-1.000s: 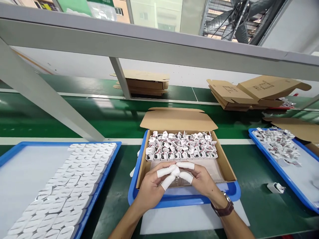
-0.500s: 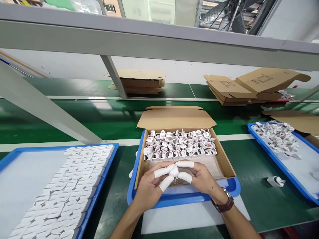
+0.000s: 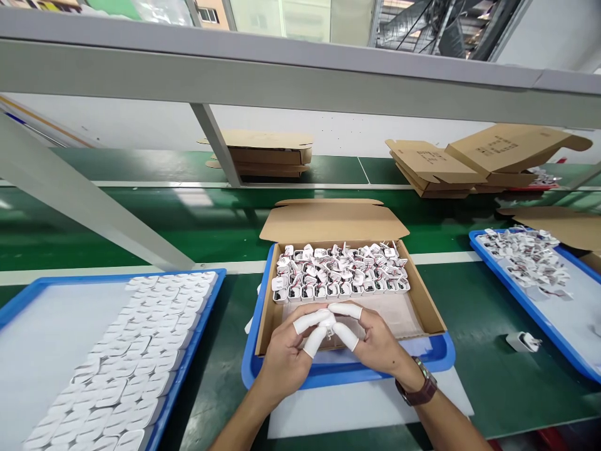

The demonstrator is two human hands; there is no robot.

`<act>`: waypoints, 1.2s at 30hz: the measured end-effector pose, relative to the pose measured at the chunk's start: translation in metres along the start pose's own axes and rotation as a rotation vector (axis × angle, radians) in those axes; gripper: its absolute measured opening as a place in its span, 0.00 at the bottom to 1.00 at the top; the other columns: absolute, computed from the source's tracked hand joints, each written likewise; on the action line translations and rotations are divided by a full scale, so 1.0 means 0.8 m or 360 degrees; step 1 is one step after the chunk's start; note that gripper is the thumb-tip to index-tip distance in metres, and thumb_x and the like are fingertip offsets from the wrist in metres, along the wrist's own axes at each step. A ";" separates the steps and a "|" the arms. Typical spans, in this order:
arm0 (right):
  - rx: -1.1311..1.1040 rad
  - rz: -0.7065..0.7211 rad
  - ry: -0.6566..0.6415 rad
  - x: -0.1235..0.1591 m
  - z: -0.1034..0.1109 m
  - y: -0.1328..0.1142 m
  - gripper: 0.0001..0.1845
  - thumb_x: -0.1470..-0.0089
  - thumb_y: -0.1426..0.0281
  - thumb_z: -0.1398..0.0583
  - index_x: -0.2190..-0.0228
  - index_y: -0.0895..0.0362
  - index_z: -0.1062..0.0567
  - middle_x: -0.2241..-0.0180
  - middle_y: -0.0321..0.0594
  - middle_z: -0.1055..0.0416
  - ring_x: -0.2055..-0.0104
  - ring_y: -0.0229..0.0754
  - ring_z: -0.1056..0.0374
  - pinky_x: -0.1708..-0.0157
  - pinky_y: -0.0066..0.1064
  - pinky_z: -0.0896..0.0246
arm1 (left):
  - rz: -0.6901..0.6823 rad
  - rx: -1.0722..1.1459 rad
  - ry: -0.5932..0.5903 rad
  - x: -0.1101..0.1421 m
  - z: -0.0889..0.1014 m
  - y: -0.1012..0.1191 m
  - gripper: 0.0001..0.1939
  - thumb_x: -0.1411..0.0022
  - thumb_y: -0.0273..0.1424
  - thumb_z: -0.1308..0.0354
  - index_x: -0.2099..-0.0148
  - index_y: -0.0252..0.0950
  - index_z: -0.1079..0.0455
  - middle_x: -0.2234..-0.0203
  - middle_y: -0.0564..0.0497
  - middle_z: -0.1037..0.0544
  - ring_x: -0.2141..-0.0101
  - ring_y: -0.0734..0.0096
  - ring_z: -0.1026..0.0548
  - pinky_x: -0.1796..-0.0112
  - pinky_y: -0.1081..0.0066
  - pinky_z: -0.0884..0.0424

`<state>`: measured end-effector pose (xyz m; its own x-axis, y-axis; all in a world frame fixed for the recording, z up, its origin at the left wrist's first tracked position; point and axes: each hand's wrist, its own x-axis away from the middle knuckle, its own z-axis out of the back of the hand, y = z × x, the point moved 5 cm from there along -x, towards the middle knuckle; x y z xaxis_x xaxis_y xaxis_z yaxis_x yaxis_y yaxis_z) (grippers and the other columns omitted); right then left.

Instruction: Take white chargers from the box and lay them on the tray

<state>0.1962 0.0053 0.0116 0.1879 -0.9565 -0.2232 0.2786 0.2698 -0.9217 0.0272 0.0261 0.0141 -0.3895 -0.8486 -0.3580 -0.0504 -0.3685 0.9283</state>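
Observation:
My left hand [image 3: 286, 351] and my right hand [image 3: 375, 341] meet over the near end of an open cardboard box [image 3: 429, 310]. Both wear white finger cots. Their fingertips pinch a small white charger part [image 3: 330, 326] between them; most of it is hidden by the fingers. The box's far half is packed with rows of small white charger shells [image 3: 340, 272] with wires. The box rests on a blue tray [image 3: 436, 360]. A brown watch sits on my right wrist.
A blue tray [image 3: 28, 291] at left carries rows of white covers [image 3: 136, 351]. Another blue tray [image 3: 530, 313] at right holds a heap of white parts. A loose white part [image 3: 523, 341] lies on the green belt. Flat cardboard boxes [image 3: 469, 166] lie beyond, under a grey frame bar [image 3: 94, 207].
My hands stay pinched together on the small part, with only slight finger shifts. The view has drifted a little.

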 end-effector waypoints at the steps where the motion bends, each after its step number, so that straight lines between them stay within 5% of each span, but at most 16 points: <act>1: -0.0030 -0.0019 -0.0015 0.000 -0.001 0.001 0.20 0.38 0.70 0.39 0.44 0.51 0.27 0.48 0.44 0.23 0.46 0.46 0.27 0.43 0.43 0.32 | -0.0004 -0.0024 0.0002 0.000 0.000 -0.001 0.17 0.31 0.24 0.43 0.43 0.45 0.25 0.48 0.46 0.23 0.47 0.60 0.23 0.46 0.62 0.24; 11: -0.0277 -0.0197 0.0032 -0.003 -0.001 0.006 0.21 0.42 0.70 0.35 0.47 0.53 0.26 0.51 0.44 0.22 0.48 0.47 0.25 0.44 0.44 0.30 | -0.0028 0.0079 -0.0072 -0.004 -0.001 0.009 0.18 0.31 0.22 0.43 0.44 0.46 0.24 0.49 0.46 0.23 0.49 0.62 0.22 0.49 0.64 0.21; 19: -0.0483 -0.0240 -0.0048 -0.002 -0.007 0.017 0.22 0.40 0.69 0.36 0.44 0.50 0.27 0.43 0.44 0.26 0.41 0.49 0.29 0.39 0.46 0.35 | -0.0066 0.0066 -0.0091 -0.007 0.000 0.011 0.20 0.31 0.21 0.44 0.43 0.47 0.25 0.48 0.46 0.24 0.47 0.63 0.23 0.47 0.63 0.23; 24: -0.0373 -0.0204 -0.0028 0.001 -0.007 0.013 0.23 0.40 0.70 0.37 0.44 0.50 0.29 0.44 0.45 0.26 0.43 0.48 0.28 0.40 0.45 0.33 | -0.0072 0.0004 -0.0086 -0.004 -0.003 0.010 0.18 0.31 0.22 0.44 0.44 0.46 0.24 0.49 0.46 0.23 0.48 0.62 0.23 0.47 0.61 0.22; 31: -0.0430 -0.0223 -0.0016 -0.006 -0.006 0.011 0.24 0.40 0.68 0.37 0.43 0.52 0.30 0.50 0.45 0.23 0.47 0.47 0.25 0.42 0.46 0.32 | 0.0071 -0.0006 -0.0079 -0.004 -0.007 0.001 0.17 0.29 0.26 0.45 0.42 0.46 0.27 0.45 0.46 0.23 0.43 0.57 0.25 0.42 0.55 0.26; 36: -0.0572 -0.0308 -0.0010 -0.010 -0.008 0.014 0.28 0.41 0.65 0.35 0.41 0.52 0.31 0.52 0.45 0.22 0.48 0.48 0.25 0.43 0.46 0.32 | 0.0268 0.0140 -0.0262 -0.004 -0.011 -0.001 0.23 0.32 0.25 0.43 0.37 0.47 0.31 0.37 0.47 0.30 0.39 0.54 0.29 0.43 0.57 0.25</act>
<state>0.1920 0.0153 0.0008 0.1706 -0.9848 -0.0338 -0.0376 0.0277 -0.9989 0.0361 0.0255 0.0137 -0.5432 -0.8194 -0.1830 -0.0493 -0.1864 0.9812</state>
